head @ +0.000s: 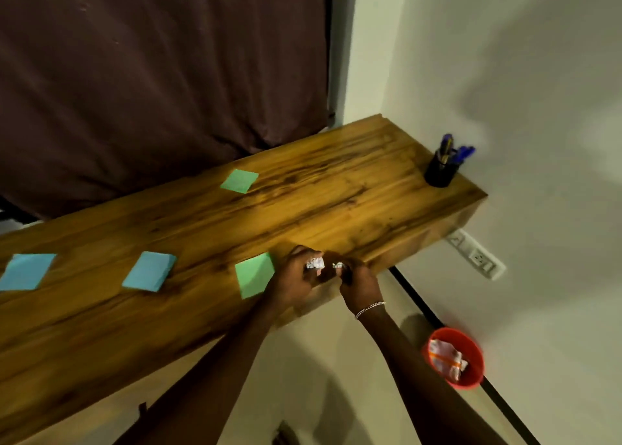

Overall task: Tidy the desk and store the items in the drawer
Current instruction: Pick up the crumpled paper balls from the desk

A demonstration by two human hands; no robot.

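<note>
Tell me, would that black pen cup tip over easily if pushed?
Possibly: pens lean out above the pen cup, so it may be top-heavy. It looks light and could slide on the glossy desk. It stands near the desk's corner, so a push might send it off.

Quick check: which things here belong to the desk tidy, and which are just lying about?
Job: crumpled paper in left hand, paper scrap in right hand, blue sticky notes, green sticky notes, pen holder, desk, probably red bin.
Lying about: curtain, wall socket.
</note>
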